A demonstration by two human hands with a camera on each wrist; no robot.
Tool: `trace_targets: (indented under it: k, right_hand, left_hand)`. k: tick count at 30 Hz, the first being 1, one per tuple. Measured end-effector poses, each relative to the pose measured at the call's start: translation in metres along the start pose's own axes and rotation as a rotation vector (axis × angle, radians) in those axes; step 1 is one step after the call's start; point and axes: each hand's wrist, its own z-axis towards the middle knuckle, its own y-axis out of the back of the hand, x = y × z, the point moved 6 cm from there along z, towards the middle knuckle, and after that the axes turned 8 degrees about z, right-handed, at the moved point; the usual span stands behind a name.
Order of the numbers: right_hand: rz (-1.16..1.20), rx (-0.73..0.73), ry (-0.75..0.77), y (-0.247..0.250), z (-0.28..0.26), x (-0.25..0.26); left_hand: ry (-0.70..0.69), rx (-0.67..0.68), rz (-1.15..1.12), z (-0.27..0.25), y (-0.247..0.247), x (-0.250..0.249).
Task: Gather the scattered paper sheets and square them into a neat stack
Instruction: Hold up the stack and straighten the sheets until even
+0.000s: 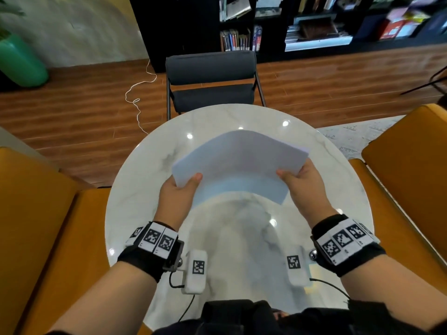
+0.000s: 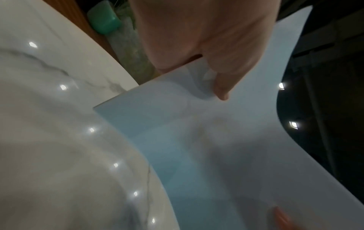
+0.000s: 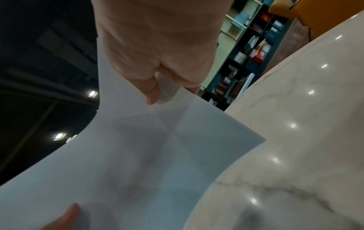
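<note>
A stack of white paper sheets (image 1: 242, 160) is held above the round marble table (image 1: 135, 209), bowed upward in the middle. My left hand (image 1: 180, 192) pinches the stack's left edge, thumb on top and fingers hidden beneath. My right hand (image 1: 300, 180) pinches the right edge the same way. In the left wrist view the thumb presses the paper (image 2: 206, 140) near its corner. The right wrist view shows my thumb on the paper (image 3: 138, 155), with the other hand's thumb at the bottom left. The sheets' lower edge hangs just over the glossy tabletop.
A dark folding chair (image 1: 212, 81) stands at the table's far side. Orange seats (image 1: 408, 165) flank the table left and right. A white cable (image 1: 137, 97) trails on the wooden floor, a green pot (image 1: 21, 64) sits far left, and bookshelves (image 1: 314, 22) line the back.
</note>
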Motion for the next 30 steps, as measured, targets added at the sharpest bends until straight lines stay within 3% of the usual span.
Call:
trace_targets:
  k: [3,8,15,18,21,26,30]
  right_hand:
    - [0.019,0.005,-0.007,0.000,-0.010,-0.012]
    - [-0.091,0.070,-0.219,-0.002,-0.028,-0.062]
    - [-0.047,0.034,-0.195,0.002,-0.011,-0.047]
    - [-0.091,0.059,-0.272,-0.001,-0.015,-0.068]
    - [-0.125,0.040,-0.299,-0.002,-0.013,-0.076]
    - [-0.156,-0.048,-0.052,-0.001,0.004,-0.036]
    - [-0.554,0.111,0.335,-0.020,0.001,0.003]
  left_hand:
    - [0.027,0.022,-0.058,-0.002,0.007,0.016]
    - [0.159,0.074,-0.012,-0.013,-0.006,0.069]
    - [0.160,0.030,0.020,0.005,0.007,0.064]
    - [0.223,0.003,0.066,0.002,0.001,0.077]
    - [0.200,-0.048,0.162,0.007,-0.001,0.070]
    - [-0.023,-0.095,0.374,0.029,0.022,0.022]
    - [-0.250,-0.083,0.720,0.037,0.029,-0.016]
